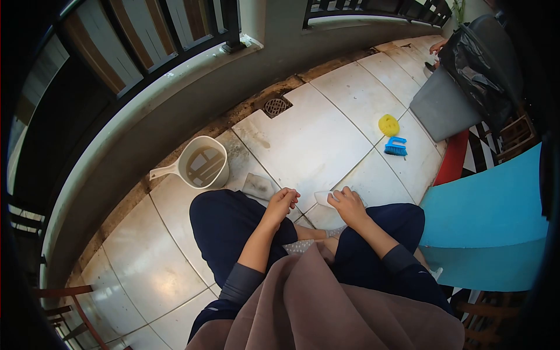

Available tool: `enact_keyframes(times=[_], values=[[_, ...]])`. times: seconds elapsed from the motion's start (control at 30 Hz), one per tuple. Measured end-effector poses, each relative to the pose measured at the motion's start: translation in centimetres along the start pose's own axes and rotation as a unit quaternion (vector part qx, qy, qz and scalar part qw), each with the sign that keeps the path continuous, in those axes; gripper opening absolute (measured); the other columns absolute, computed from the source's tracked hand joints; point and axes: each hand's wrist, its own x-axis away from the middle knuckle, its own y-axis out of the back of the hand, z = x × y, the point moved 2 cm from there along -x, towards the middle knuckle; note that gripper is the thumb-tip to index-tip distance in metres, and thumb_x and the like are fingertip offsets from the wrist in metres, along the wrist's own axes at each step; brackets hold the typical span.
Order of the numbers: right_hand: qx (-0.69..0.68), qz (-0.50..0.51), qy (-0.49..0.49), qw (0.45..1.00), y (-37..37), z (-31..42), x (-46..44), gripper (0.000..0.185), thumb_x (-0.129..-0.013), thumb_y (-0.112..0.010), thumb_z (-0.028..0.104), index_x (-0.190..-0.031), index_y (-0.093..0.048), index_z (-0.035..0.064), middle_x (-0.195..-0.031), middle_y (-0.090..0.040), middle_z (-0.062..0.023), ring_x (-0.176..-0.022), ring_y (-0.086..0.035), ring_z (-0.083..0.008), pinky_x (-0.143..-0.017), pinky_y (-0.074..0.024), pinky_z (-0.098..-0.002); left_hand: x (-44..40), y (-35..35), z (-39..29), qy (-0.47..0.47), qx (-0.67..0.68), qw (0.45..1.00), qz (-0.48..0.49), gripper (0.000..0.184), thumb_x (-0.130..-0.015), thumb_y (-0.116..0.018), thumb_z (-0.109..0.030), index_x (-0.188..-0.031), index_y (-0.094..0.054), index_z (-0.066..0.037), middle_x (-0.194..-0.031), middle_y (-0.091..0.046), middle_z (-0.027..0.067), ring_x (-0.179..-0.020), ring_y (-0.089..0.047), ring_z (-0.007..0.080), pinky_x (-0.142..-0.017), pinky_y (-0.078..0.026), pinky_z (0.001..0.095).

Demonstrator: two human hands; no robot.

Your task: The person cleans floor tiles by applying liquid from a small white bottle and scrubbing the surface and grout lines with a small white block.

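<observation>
My left hand [282,206] is above my lap, its fingers curled in, with nothing seen in them. Just beyond it lies a small grey tile [259,186] with dark smudges, on the floor beside my knee. My right hand [349,207] has its fingers closed over a white flat piece [322,198] that looks like a tile; the hand covers part of it. Left of the grey tile stands a white dipper [217,178] with water in it, its handle pointing left. Farther off to the right are a blue scrubbing brush [396,147] and a yellow sponge [388,125].
White floor tiles [297,143] surround me, with a drain grate [275,107] by the low wall [280,52]. A grey bin [443,105] with a black bag stands at the right, near a blue surface [484,216]. Another person's hand [437,46] shows behind the bin.
</observation>
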Motion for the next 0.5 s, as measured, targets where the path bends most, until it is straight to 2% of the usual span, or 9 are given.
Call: enact_keyframes(times=[0.07,0.17,0.33,0.5], values=[[-0.015,-0.010,0.030,0.999,0.1,2.5,0.2,0.022,-0.070,-0.053,0.012,-0.092,-0.055,0.0129,-0.083,-0.051,0.0005,-0.076,-0.048,-0.0191,-0.056,-0.0436,-0.0302,-0.1,-0.6,-0.4,-0.005,-0.022,1.000,0.002,0.021,-0.086,-0.046,-0.027,-0.083,-0.057,-0.009,-0.070,-0.050,-0.0040,-0.063,-0.043,0.0042,-0.054,-0.032,0.0185],[-0.027,-0.007,0.021,0.999,-0.1,2.4,0.2,0.020,-0.070,-0.053,0.012,-0.090,-0.055,0.0123,-0.083,-0.051,0.0005,-0.076,-0.048,-0.0187,-0.055,-0.0439,-0.0299,0.2,-0.6,-0.5,-0.003,-0.021,1.000,0.005,0.021,-0.086,-0.047,-0.026,-0.082,-0.057,-0.009,-0.070,-0.050,-0.0038,-0.063,-0.043,0.0042,-0.054,-0.032,0.0185],[-0.004,0.006,-0.067,0.998,-0.1,-1.1,0.1,0.020,-0.069,-0.053,0.010,-0.090,-0.055,0.0118,-0.085,-0.051,0.0002,-0.076,-0.049,-0.0201,-0.053,-0.0447,-0.0309,0.2,0.1,0.2,0.006,-0.006,1.000,-0.004,0.020,-0.085,-0.047,-0.026,-0.083,-0.057,-0.009,-0.071,-0.050,-0.0036,-0.063,-0.044,0.0042,-0.054,-0.032,0.0186],[-0.035,0.015,-0.013,0.999,0.0,3.1,0.6,0.022,-0.069,-0.053,0.008,-0.090,-0.055,0.0127,-0.084,-0.050,-0.0003,-0.077,-0.049,-0.0200,-0.052,-0.0449,-0.0292,-0.1,-1.0,-0.5,-0.005,-0.022,1.000,0.017,0.020,-0.086,-0.046,-0.027,-0.083,-0.056,-0.010,-0.071,-0.049,-0.0045,-0.064,-0.044,0.0042,-0.055,-0.033,0.0189]])
